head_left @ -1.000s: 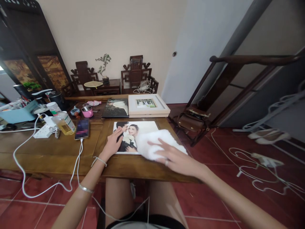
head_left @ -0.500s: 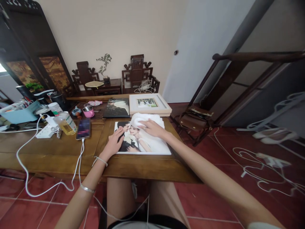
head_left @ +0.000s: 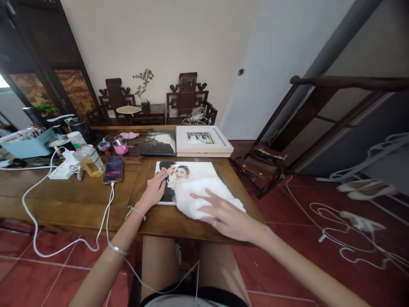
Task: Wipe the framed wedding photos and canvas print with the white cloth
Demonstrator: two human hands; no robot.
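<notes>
A large wedding photo print [head_left: 191, 170] lies flat near the front edge of the wooden table [head_left: 73, 200]. My left hand [head_left: 156, 189] rests on the print's left edge, fingers spread flat, holding it still. My right hand [head_left: 223, 215] presses down with stretched fingers on a white cloth [head_left: 204, 192] that covers the print's near right part. Nothing is gripped in either hand.
Behind the print lie a dark photo album [head_left: 159, 143] and a white framed picture [head_left: 202, 140]. To the left are a phone [head_left: 113, 169] on a white charging cable [head_left: 64, 247], an oil bottle [head_left: 90, 160], a power strip [head_left: 62, 172], a pink cup [head_left: 120, 147]. A stair rail [head_left: 335, 81] stands right.
My right hand has drawn the white cloth from the print's far edge back toward me to its near right part. The left hand has stayed on the left edge.
</notes>
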